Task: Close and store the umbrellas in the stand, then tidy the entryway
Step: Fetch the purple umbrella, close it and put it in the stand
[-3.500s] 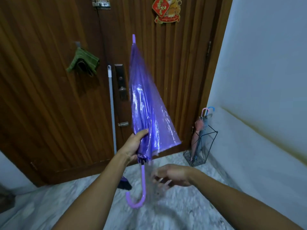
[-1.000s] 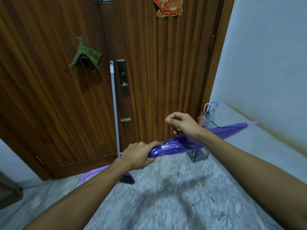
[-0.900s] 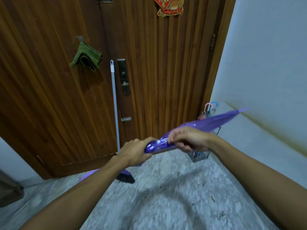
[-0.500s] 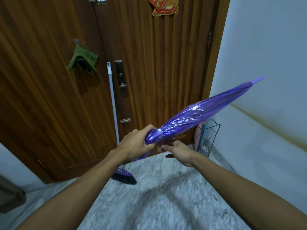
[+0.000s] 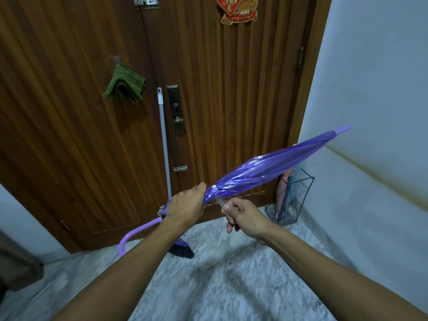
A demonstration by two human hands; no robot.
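**Strap not yet fastened: the rolled canopy could spring loose**

The purple umbrella (image 5: pixel 261 169) lies slantwise across the middle of the frame, tip toward the right wall, hooked handle curving down at lower left. The left hand (image 5: pixel 185 205) is curled round the gathered canopy at its open end, just above the handle. The right hand (image 5: pixel 240 216), just below and beside it, pinches the pale strap (image 5: pixel 220 201) between thumb and fingers. A small white snap (image 5: pixel 214 186) sits on the canopy just by the left thumb; the strap looks unfastened, though its free end is partly hidden.

Risks, as I judge them:

- If the left hand slackens before the strap is snapped, the glossy plastic folds will likely unroll, and the winding must be redone.
- The strap is thin and held only by fingertips; pulled at a poor angle it may slip out, or miss the snap.
- The tip reaches toward the wall at right centre, so a swing of the umbrella could strike the wall or the door (image 5: pixel 231 100).
- The wire stand (image 5: pixel 301 195) at lower right already holds other umbrellas and looks light; a careless insertion may tip it or catch on its wires.
- The broom (image 5: pixel 164 147) leaning on the door stands behind the hands; the handle hook could knock it over.
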